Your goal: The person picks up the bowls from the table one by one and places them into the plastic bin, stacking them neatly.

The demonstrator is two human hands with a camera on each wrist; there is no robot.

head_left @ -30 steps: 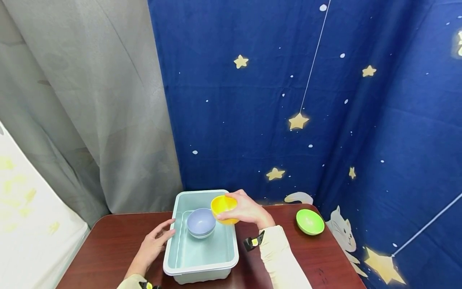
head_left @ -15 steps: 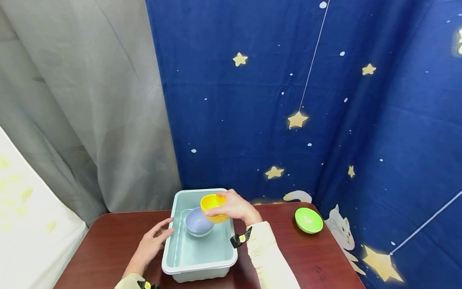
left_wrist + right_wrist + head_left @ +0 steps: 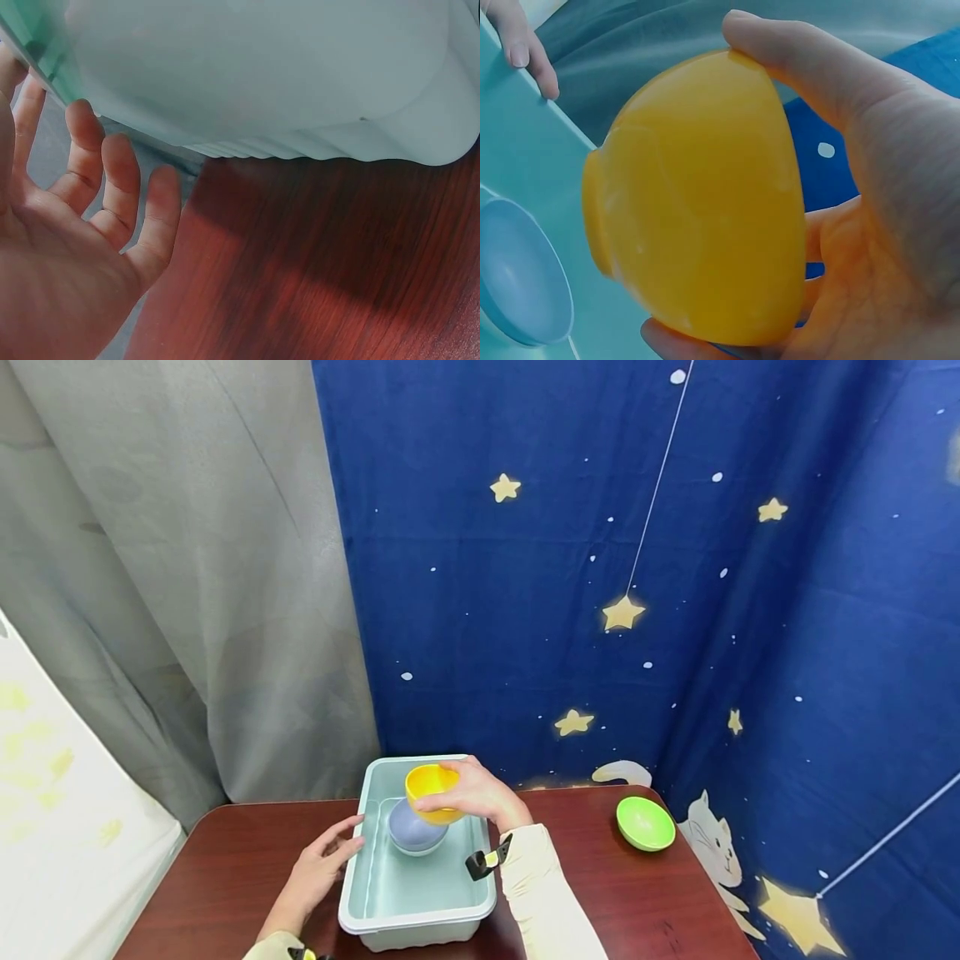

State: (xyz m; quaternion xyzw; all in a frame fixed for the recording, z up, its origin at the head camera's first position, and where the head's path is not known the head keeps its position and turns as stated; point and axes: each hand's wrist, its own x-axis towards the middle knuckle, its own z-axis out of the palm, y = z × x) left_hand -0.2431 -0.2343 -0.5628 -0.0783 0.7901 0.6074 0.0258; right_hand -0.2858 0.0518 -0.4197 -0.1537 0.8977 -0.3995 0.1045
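My right hand grips a yellow bowl by its rim, thumb on one side and fingers on the other. The bowl is held over the light blue-green plastic bin. Below it inside the bin sits a periwinkle-blue bowl, stacked on a paler one of which only a strip shows. In the head view the yellow bowl overlaps the blue bowl's back right part. My left hand stays at the bin's left side, fingers loosely bent, fingertips at the rim, as the left wrist view also shows.
A bright green bowl stands near the right end of the dark red wooden table. A grey curtain and a blue star-patterned curtain hang behind the table. White cloth hangs at the left.
My right hand has carried the yellow bowl leftward, from the bin's right side to over the blue bowl. The left hand keeps its place at the rim.
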